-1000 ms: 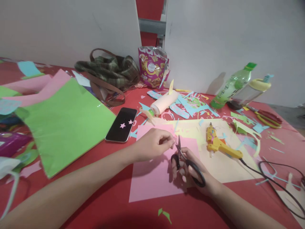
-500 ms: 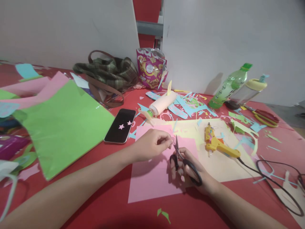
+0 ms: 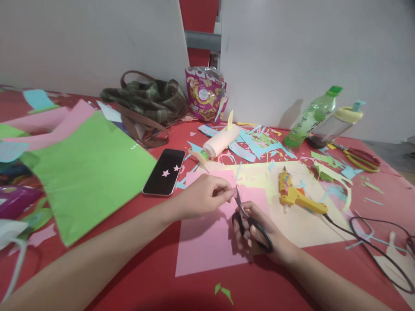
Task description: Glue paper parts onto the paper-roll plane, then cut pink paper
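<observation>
My right hand (image 3: 259, 235) is closed on black-handled scissors (image 3: 240, 207), with the fingers through the loops. The blades point up and away, right beside the fingertips of my left hand (image 3: 207, 195). Those fingertips are pinched on a tiny pink paper piece (image 3: 234, 192), mostly hidden by the fingers. Under both hands lies a sheet of pink paper (image 3: 201, 255). To the left, two small pink paper stars (image 3: 166, 173) rest on a dark-screened phone (image 3: 158, 183).
A yellow glue gun (image 3: 303, 201) with a black cord lies at right on cream paper (image 3: 311, 233). Behind are a wrapped paper roll (image 3: 223, 140), blue scraps, a snack bag (image 3: 205, 95) and a green bottle (image 3: 314, 116). Green sheets (image 3: 87, 181) lie left.
The scissor handles have come slightly closer together and the blades have narrowed. My left hand keeps its pinch in nearly the same place.
</observation>
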`<state>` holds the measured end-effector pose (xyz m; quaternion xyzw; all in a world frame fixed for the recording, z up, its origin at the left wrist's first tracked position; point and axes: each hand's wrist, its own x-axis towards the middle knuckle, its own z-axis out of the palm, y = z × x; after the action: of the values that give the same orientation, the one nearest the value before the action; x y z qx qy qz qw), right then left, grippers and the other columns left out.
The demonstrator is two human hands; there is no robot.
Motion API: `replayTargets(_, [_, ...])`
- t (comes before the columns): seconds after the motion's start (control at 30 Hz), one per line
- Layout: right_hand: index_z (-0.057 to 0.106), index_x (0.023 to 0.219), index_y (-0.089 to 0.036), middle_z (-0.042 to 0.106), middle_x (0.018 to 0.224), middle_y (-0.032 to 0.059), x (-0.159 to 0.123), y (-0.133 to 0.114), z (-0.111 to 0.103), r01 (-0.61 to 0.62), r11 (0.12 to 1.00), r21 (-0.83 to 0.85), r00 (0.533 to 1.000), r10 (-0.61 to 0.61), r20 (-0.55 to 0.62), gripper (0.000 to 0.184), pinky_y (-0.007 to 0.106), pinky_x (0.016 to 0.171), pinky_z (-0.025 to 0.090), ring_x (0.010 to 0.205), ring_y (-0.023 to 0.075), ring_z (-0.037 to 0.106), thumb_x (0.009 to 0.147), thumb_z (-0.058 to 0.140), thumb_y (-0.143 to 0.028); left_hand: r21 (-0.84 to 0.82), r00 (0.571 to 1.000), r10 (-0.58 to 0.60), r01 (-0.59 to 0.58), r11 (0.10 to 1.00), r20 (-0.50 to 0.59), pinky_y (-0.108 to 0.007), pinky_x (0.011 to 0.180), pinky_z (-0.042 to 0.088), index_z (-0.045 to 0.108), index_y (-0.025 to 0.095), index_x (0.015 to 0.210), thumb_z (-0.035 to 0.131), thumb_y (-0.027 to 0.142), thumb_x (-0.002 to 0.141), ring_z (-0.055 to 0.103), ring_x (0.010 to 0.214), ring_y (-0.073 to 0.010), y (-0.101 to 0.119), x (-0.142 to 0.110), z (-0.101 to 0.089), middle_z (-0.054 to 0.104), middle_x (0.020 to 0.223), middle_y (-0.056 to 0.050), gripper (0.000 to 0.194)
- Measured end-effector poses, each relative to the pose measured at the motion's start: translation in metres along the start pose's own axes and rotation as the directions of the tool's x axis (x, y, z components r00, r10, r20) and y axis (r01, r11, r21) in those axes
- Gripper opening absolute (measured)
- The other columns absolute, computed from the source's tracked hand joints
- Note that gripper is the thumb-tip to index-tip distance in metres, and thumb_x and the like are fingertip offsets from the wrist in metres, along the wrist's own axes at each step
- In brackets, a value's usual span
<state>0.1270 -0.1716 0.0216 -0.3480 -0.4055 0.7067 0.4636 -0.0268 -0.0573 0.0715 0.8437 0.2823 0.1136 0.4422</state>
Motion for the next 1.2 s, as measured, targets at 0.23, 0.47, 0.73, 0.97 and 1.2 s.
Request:
replayTargets(0.23, [0.036,0.091,-0.022,0.046,0.079,-0.0004,0.0000,0.0016,-0.0014,-0.014,1.000,-0.016,1.000,0.014,0.002,0.031,0.019,0.040,0.042,0.055,0.0090,0.054,0.074,0.053,-0.041,0.013,1.000,-0.016,0.016,1.000,0.018,-0.018,0.047,0.028,0.052,0.014,0.062,0.039,0.030,0.077,0.035,0.050,-0.0067,-0.0004,0.0011,-0.0016,0.041,0.052,0.004,0.027])
replayTargets(0.47, [0.035,0.089,-0.022,0.048,0.074,-0.0023,0.0011,0.0005,-0.0007,-0.035,0.999,-0.033,0.999,0.035,-0.009,0.031,0.017,0.037,0.041,0.050,0.0077,0.054,0.073,0.054,-0.041,-0.007,0.998,-0.041,0.042,0.999,0.050,-0.018,0.047,0.028,0.050,0.013,0.060,0.039,0.033,0.077,0.035,0.049,-0.0065,-0.0013,0.0008,-0.0040,0.040,0.053,0.004,0.028])
replayTargets(0.73, [0.036,0.090,-0.022,0.049,0.075,-0.0018,0.0023,0.0029,-0.0022,-0.025,1.000,-0.014,1.000,0.025,-0.011,0.032,0.017,0.034,0.041,0.047,0.0071,0.053,0.072,0.056,-0.040,-0.056,0.996,-0.067,0.071,0.996,0.066,-0.019,0.047,0.029,0.052,0.013,0.063,0.039,0.034,0.077,0.037,0.049,-0.0070,-0.0007,0.0012,-0.0048,0.041,0.054,0.003,0.029])
replayTargets(0.97, [0.036,0.093,-0.023,0.047,0.078,-0.0009,0.0011,0.0029,-0.0025,-0.021,0.999,-0.029,1.000,0.020,-0.017,0.031,0.019,0.038,0.043,0.053,0.0087,0.054,0.074,0.054,-0.039,-0.106,0.994,-0.064,0.073,0.992,0.093,-0.018,0.046,0.030,0.053,0.013,0.064,0.039,0.033,0.077,0.035,0.046,-0.0058,-0.0027,0.0014,-0.0022,0.039,0.052,0.005,0.028])
replayTargets(1.2, [0.036,0.091,-0.023,0.047,0.077,-0.0018,0.0020,0.0022,-0.0030,-0.049,0.998,-0.025,0.999,0.049,-0.024,0.031,0.018,0.038,0.043,0.050,0.0074,0.053,0.073,0.055,-0.040,-0.117,0.994,-0.065,0.076,0.990,0.090,-0.018,0.045,0.030,0.054,0.012,0.065,0.040,0.034,0.077,0.036,0.046,-0.0057,-0.0044,0.0019,-0.0019,0.041,0.053,0.004,0.029])
